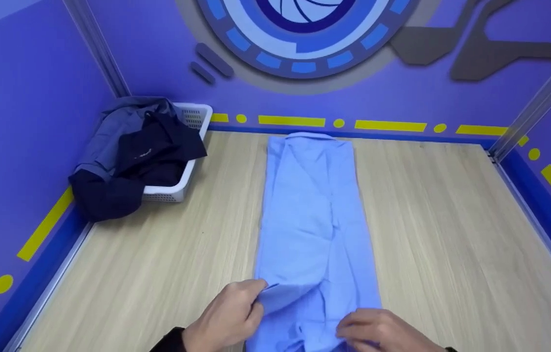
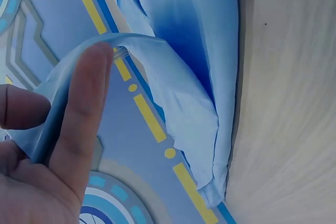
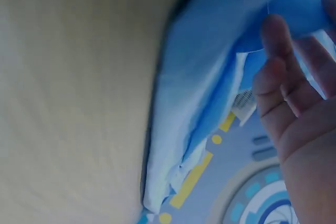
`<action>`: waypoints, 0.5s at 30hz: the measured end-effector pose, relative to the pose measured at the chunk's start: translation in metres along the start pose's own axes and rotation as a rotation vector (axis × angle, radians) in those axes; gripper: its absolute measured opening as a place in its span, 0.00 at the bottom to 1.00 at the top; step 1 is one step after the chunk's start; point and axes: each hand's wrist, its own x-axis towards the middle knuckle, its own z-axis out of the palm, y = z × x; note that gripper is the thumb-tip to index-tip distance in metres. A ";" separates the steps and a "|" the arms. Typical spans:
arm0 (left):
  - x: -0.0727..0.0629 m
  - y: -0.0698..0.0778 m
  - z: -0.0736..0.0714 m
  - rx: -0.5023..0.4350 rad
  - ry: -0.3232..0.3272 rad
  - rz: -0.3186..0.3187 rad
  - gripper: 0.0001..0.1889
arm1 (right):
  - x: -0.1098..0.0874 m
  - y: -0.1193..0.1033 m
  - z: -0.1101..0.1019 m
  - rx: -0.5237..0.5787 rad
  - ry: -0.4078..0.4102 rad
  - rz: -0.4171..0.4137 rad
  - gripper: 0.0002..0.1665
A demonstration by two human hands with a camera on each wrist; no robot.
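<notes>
Head view: I see the light-blue garment [image 1: 300, 210] running from centre to bottom edge. Left hand [image 1: 229, 315] pinches a lifted flap; right hand [image 1: 385, 330] pinches cloth at the bottom. Looks mid-fold; next move likely needs both edges squared, smoothed. White basket [image 1: 169, 190], upper left: dark clothes [image 1: 158, 146] heaped, overhanging the rim.

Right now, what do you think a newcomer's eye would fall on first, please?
Probably the light blue cloth down the middle of the table, with the left hand and right hand at its nearer part. Next, perhaps, the white basket of dark clothes at the table's far left, and the round emblem on the back wall.
</notes>
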 end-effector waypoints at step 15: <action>-0.005 0.009 0.008 0.073 -0.068 0.104 0.20 | 0.002 -0.009 0.009 0.123 -0.017 0.027 0.15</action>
